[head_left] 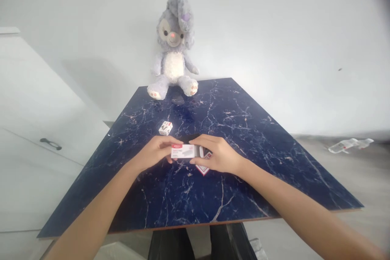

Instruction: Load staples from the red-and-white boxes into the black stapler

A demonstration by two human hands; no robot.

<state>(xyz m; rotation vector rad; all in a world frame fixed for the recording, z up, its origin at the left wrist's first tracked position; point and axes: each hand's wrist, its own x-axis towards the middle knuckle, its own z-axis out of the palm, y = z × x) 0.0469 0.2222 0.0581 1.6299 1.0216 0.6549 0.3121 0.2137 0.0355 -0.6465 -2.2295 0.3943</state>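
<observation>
**White carton, held in two hands above a blue marbled table**

Head view. White carton [184, 151], small, oblong, with red panel at upper left corner and grey pictured item on front face; located in front of the body, between both hands, long side running left to right. Left hand [156, 151]: grasping the carton's left end, fingers curled behind and below. Right hand [219, 155]: pinching the right end, fingers along the top edge, thumb at the bottom edge. Right end of carton partly covered; open or sealed, impossible to tell.

Just below the right hand: red-edged item [203, 169], white, partly hidden. Just behind the hands: black item [189, 137], mostly hidden, kind unclear. Farther back, to the left: small white box [165, 128] with dark and red print, resting on table [183, 201].

At the table's far edge: grey plush toy [174, 65], seated against the wall [262, 28]. At far left: white cabinet [27, 178] with black handle [50, 143]. On the floor at right: clear plastic packaging [350, 145].
</observation>
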